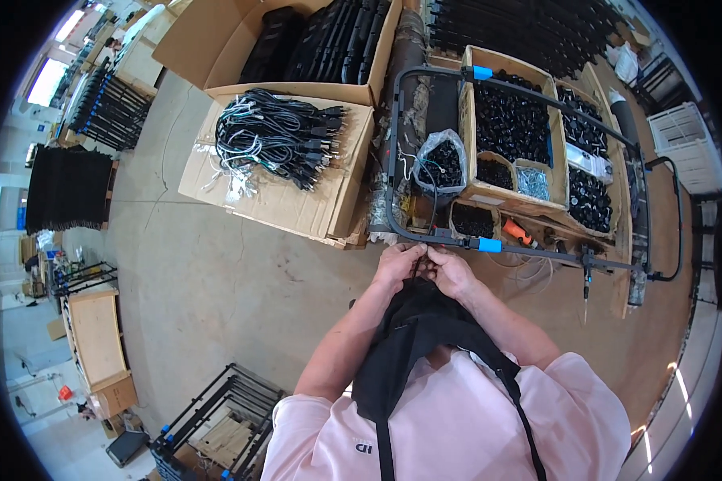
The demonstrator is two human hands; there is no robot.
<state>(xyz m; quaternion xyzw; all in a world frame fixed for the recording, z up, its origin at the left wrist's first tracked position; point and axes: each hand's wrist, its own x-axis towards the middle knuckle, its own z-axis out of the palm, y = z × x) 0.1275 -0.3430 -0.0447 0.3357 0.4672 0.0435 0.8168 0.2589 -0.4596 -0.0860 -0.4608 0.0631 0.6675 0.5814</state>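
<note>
The left hand (401,266) and the right hand (449,271) meet at the near edge of the desk (379,213), toward its left corner, right against the near rail of a black tubular frame (457,240). On each hand the fingers are bent inward, and the two sets of fingertips come close to each other; whether either grip is clamped on something small, I cannot tell, as the fingers hide it. The frame lies across the desk, its near rail following the near edge and its left side following the left edge, with a blue sleeve (489,244) on the near rail just right of the hands. A thin black cable (436,204) runs down inside the frame toward the hands.

Within the frame's outline, a clear bag (444,164) of dark parts sits near the desk's left edge, beside a wooden tray (467,120) of small black pieces. An orange-handled tool (519,232) lies between that tray and the near edge. Farther right, a slim tool (586,280) hangs below the near edge. Left of the desk, a bundle of black and grey cables (277,136) rests on brown cardboard (305,212), in front of an open carton (184,40) holding black panels
</note>
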